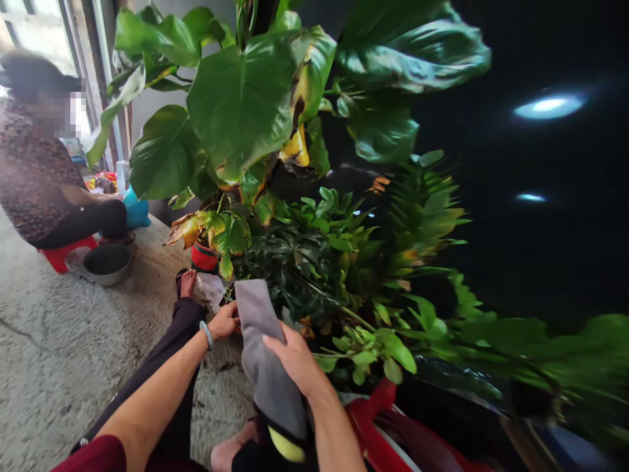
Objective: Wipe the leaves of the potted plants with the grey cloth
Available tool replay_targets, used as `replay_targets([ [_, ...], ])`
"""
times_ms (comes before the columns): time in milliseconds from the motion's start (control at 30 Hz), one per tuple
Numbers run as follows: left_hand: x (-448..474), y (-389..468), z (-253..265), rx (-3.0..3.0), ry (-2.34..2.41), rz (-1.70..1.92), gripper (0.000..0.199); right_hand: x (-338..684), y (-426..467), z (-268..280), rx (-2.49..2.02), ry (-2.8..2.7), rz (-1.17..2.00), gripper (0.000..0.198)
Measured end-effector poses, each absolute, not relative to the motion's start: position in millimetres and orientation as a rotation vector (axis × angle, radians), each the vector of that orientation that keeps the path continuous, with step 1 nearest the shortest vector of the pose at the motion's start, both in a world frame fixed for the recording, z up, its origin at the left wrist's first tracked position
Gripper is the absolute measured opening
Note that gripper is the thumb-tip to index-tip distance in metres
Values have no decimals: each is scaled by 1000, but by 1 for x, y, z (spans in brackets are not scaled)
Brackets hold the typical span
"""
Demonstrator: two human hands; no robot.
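While holding: my right hand grips grey cloth
L grip: left hand pinches cloth's edge by red pot
Tip: keep cloth taut, wipe w/ leaf supported

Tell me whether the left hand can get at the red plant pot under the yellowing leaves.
Probably yes. The left hand sits at the grey cloth's edge, just below the red plant pot, with only a white paper scrap between them. The right hand grips the cloth lower down.
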State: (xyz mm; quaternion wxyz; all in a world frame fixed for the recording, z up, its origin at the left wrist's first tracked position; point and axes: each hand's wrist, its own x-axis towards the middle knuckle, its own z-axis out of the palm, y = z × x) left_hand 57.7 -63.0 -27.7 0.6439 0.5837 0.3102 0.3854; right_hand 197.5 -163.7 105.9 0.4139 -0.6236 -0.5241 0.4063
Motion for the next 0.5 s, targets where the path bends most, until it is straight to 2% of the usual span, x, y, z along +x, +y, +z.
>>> replay_targets([
  [100,62,-62,-36,1293,696,869,53,213,-187,139,-1518,-1340,1058,32],
  [233,68,-65,-45,1361,732,895,58,218,-153,163,-1499,-1205,526,36],
  [300,69,-67,-45,1374,711,888,56,210,-129,151,-1533,-1246,419,36],
  [400,65,-66,-41,1413,686,905,48,194,-119,119,-1666,-1379,566,32],
  [500,62,-63,-42,1366,679,889,50,187,-150,105,-1675,-1436,731,24],
])
